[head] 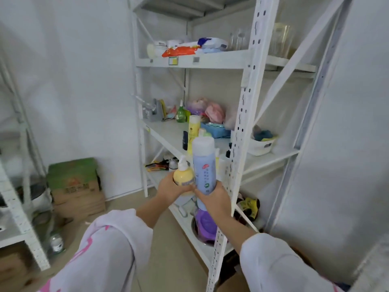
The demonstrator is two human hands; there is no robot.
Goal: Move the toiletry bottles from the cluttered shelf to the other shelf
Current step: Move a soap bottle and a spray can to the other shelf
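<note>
White metal shelving rack (248,114), both arms stretched toward it.
Left hand (170,189) grips a round yellow pump bottle (183,175); right hand (214,199) wraps a tall blue bottle (203,165), held upright.

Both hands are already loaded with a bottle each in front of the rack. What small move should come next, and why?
Probably draw both hands back from the cluttered shelf and turn toward the other shelf at the left. The left hand grips the yellow pump bottle, the right hand the tall blue bottle; neither can pick up more.
</note>
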